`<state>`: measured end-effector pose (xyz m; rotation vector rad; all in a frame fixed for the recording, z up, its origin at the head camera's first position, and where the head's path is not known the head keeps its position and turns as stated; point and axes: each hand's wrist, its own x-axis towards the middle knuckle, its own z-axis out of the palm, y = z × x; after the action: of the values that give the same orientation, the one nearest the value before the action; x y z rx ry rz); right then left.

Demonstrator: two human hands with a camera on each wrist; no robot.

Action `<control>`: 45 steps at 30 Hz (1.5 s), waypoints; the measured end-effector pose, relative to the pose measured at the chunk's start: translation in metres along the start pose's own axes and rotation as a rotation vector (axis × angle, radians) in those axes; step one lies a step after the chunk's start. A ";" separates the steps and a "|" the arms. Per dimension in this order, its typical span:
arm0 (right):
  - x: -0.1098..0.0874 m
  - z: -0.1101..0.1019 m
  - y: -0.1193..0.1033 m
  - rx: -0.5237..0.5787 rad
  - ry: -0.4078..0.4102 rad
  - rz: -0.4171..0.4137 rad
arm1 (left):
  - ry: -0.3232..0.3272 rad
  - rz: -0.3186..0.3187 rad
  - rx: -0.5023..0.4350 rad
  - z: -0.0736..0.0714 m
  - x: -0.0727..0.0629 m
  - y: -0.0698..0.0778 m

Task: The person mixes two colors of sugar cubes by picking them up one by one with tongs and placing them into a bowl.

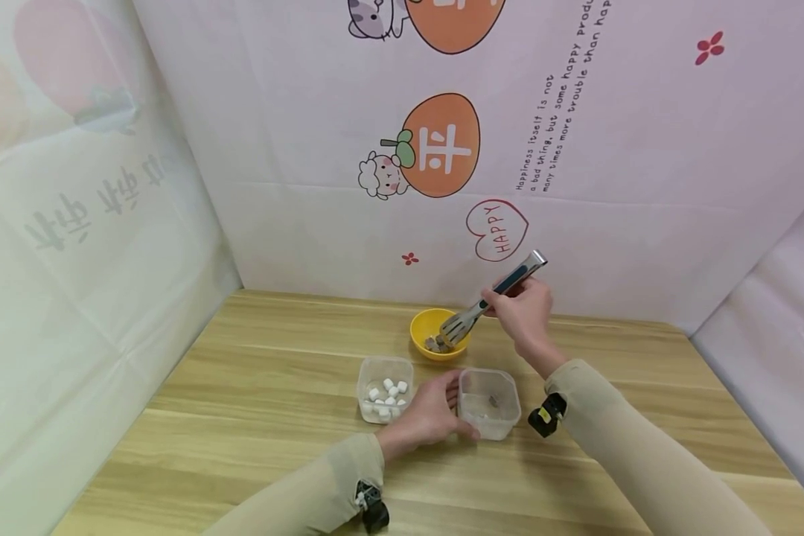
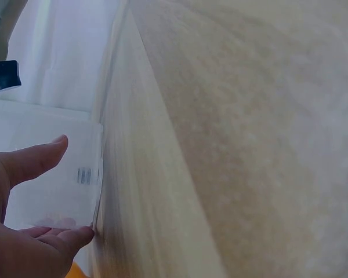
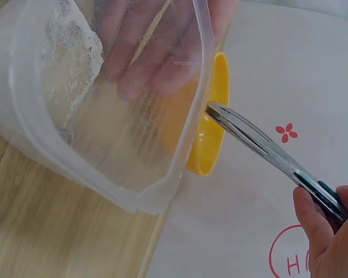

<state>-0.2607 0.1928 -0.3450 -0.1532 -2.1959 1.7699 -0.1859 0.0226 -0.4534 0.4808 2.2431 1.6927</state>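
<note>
My right hand [image 1: 527, 311] grips a pair of metal tongs [image 1: 465, 318] with dark handle insets. Their slotted tips reach down into a yellow bowl [image 1: 416, 335], at several small brownish chunks [image 1: 432, 345]. In the right wrist view the tongs [image 3: 261, 145] slant over the bowl's rim. My left hand [image 1: 431, 412] holds a clear plastic container [image 1: 509, 420] by its left side, thumb in front and fingers behind. A small brownish bit [image 1: 493, 401] lies inside it. From the left wrist, the thumb and fingers [image 2: 35, 162] show against the container's wall.
Left of my left hand stands a second clear container [image 1: 365, 372] with several white marshmallow-like pieces [image 1: 389, 386]. The wooden table [image 1: 254, 372] meets a printed white backdrop [image 1: 308, 246] just behind the bowl. White sheets rise at both sides.
</note>
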 end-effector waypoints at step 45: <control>-0.105 -0.069 0.003 -0.355 -0.078 -0.442 | -0.001 0.001 -0.041 0.001 -0.005 0.005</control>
<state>-0.1407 0.2282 -0.3540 0.3051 -2.3515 1.1638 -0.1807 0.0231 -0.4484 0.4723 2.2030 1.7351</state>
